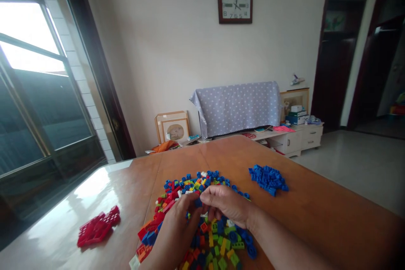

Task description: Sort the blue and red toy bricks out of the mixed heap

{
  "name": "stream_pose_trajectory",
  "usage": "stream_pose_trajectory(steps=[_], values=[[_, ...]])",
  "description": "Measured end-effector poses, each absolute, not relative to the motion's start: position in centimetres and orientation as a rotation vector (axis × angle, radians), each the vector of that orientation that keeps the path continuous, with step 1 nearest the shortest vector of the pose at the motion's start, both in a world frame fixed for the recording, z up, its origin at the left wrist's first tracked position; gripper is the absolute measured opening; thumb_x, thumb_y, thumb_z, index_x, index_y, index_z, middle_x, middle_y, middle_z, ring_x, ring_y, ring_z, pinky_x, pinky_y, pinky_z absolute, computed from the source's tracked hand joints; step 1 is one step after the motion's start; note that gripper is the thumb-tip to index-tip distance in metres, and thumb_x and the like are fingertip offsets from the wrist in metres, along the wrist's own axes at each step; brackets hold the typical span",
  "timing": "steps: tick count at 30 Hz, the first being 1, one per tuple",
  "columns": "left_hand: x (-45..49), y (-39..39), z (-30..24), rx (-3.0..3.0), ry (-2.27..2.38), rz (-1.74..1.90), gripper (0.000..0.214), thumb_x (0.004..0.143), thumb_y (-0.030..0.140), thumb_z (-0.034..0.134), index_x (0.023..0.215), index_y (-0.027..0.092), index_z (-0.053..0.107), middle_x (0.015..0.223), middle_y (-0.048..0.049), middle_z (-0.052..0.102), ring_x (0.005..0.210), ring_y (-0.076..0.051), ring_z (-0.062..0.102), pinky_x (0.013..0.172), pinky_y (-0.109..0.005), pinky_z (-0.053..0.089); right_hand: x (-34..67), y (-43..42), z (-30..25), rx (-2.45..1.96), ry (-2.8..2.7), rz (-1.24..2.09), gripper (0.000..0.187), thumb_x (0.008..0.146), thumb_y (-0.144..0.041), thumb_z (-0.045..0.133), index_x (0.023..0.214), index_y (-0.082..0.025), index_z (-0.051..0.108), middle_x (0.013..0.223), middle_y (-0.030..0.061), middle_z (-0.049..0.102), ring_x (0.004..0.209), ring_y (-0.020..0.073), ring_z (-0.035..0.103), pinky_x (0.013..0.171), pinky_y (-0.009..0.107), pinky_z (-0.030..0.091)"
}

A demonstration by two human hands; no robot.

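Note:
Over the mixed pile of toy building bricks [218, 242], both of my hands come together with their fingers bent. My left hand [177, 225] closes on a small blue toy brick [198, 202] that shows at its fingertips. My right hand [228, 203] meets it from the right, thumb and forefinger pinched beside the blue brick. A bit of red shows by the right fingertips, but what that hand holds is hidden. Red, blue, green, yellow, orange and white bricks lie around and beneath my hands.
A separate heap of blue bricks [268, 179] lies at the right on the wooden table [316, 215]. Red perforated pieces [98, 226] lie at the left. Beyond the table stands a low white cabinet [292, 143] beside a cloth-covered object [238, 107].

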State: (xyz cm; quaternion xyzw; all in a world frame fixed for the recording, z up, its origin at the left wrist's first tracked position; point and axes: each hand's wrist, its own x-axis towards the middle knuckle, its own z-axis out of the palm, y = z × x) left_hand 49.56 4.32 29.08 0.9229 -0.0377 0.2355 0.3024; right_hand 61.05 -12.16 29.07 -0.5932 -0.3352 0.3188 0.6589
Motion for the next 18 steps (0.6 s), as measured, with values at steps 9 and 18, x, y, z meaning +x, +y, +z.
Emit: stream_pose_trajectory(steps=[9, 18], values=[[50.1, 4.6, 28.1, 2.41, -0.099, 0.584, 0.031, 0.097, 0.037, 0.052, 0.127, 0.027, 0.053, 0.105, -0.0027, 0.074, 0.096, -0.019, 0.071, 0.082, -0.029, 0.055, 61.5, -11.7, 29.0, -1.324, -0.628, 0.701, 0.028, 0.074, -0.035, 0.077, 0.092, -0.015, 0.067, 0.07, -0.0001, 0.071, 0.057, 0.0116, 0.063, 0.05, 0.019, 0.042], [50.1, 5.4, 28.2, 2.557, -0.042, 0.641, 0.033, 0.097, 0.043, 0.053, 0.127, 0.03, 0.059, 0.111, -0.0004, 0.074, 0.101, -0.019, 0.072, 0.085, -0.028, 0.058, 66.6, -12.8, 28.1, -0.777, 0.002, 0.527, 0.012, 0.088, -0.021, 0.066, 0.086, -0.01, 0.063, 0.08, 0.0131, 0.074, 0.069, 0.0176, 0.073, 0.057, 0.024, 0.058]])
